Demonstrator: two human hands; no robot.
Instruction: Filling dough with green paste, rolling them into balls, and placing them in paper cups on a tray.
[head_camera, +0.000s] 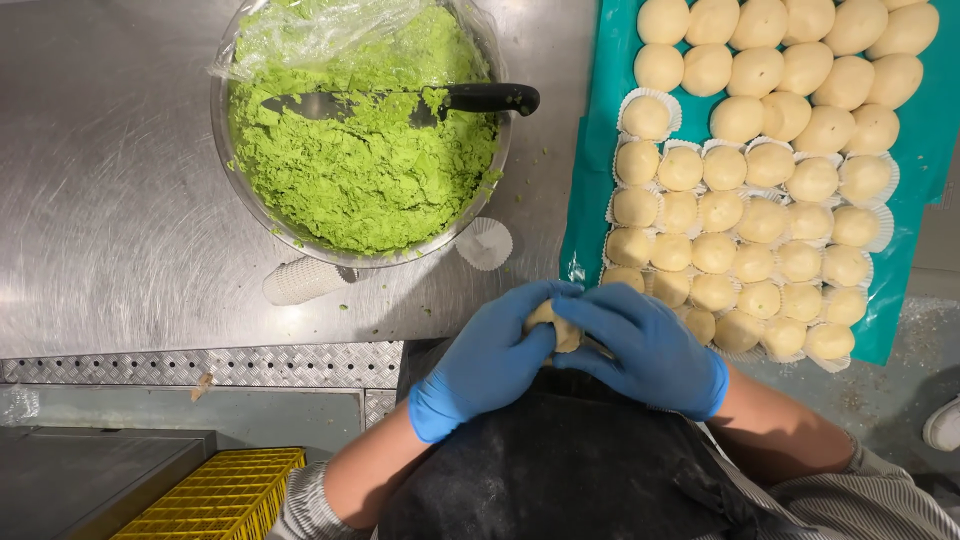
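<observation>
Brushed steel table (120, 200), glossy metal bowl (225, 150), crumbly matt green paste (370, 170), smooth rubber gloves (640, 350).

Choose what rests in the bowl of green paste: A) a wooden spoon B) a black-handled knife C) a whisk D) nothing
B: a black-handled knife lies across the green paste in the metal bowl, handle over the rim.
</observation>
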